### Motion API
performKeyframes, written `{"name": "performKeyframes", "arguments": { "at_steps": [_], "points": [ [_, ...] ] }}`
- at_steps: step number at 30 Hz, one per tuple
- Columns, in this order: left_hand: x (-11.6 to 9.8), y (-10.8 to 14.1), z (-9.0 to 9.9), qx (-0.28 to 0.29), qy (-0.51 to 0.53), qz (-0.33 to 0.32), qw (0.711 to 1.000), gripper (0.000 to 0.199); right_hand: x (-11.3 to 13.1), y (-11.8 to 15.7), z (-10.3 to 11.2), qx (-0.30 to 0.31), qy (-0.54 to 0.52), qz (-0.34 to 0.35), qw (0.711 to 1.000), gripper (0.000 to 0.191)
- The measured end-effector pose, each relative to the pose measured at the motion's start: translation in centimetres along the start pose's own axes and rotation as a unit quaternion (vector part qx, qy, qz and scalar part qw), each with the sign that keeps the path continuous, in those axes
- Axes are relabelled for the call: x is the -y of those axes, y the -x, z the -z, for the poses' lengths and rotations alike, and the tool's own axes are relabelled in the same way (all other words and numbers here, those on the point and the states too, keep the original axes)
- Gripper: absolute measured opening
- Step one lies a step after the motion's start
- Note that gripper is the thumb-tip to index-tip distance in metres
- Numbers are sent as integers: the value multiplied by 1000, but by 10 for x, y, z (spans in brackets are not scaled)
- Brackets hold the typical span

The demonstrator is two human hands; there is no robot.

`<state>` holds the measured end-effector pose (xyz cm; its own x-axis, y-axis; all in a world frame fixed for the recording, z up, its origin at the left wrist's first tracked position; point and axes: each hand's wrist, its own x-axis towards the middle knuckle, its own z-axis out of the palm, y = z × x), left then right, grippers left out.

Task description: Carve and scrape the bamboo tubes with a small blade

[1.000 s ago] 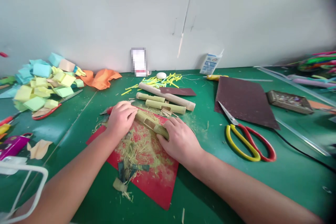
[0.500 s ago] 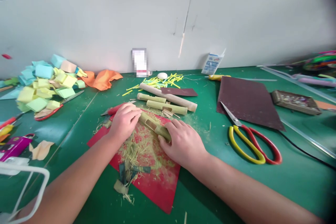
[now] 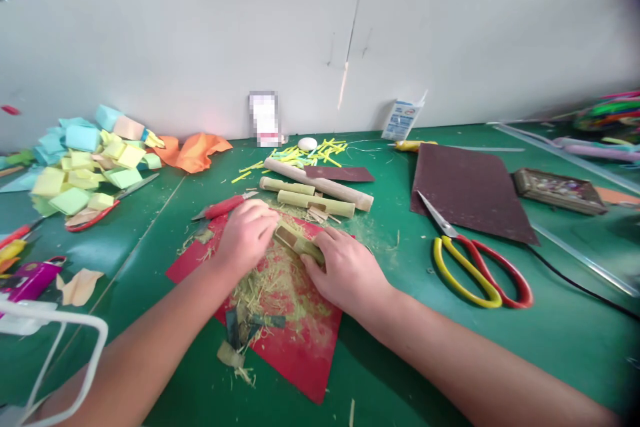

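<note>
A greenish bamboo tube (image 3: 296, 240) with a rectangular slot cut in its side lies slantwise above a red sheet (image 3: 305, 360). My right hand (image 3: 347, 267) is wrapped around its near right end. Over the far left end, my left hand (image 3: 250, 233) is closed, fingers curled on the tube; whether anything else is between them is hidden. Pale shavings (image 3: 255, 287) and dust cover the red sheet. Dark scraps (image 3: 240, 330) lie at its lower left. A red-handled knife (image 3: 223, 207) rests just behind my left hand.
Bamboo pieces (image 3: 317, 203) and a long pale stick (image 3: 325, 185) lie behind the sheet. Large scissors (image 3: 473, 267) overlap a dark brown sheet (image 3: 470, 190) at right, beside a small tray (image 3: 560, 191). Folded paper pieces (image 3: 85, 160) pile up at left. A wall (image 3: 300, 33) stands behind.
My left hand has shifted right along the bamboo tube, nearer the slot, uncovering more of the red-handled knife. My right hand keeps its hold in about the same place.
</note>
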<state>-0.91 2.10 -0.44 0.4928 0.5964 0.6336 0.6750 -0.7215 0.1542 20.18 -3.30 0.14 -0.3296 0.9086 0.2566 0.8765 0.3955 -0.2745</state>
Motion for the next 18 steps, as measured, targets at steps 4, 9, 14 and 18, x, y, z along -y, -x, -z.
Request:
{"name": "performKeyframes", "arguments": {
  "at_steps": [4,9,14,18],
  "points": [
    [0,2,0,5,-15,-13,1000,17,0,0,0,-1,-4,0,1000,14],
    [1,5,3,-4,-18,-8,1000,17,-1,0,-1,-5,-1,3,1000,14],
    [4,5,4,-8,-23,6,1000,17,-1,0,-1,-4,-3,5,1000,16],
    [6,5,4,3,-3,-8,1000,19,-1,0,-1,-2,-3,5,1000,15]
  ]
}}
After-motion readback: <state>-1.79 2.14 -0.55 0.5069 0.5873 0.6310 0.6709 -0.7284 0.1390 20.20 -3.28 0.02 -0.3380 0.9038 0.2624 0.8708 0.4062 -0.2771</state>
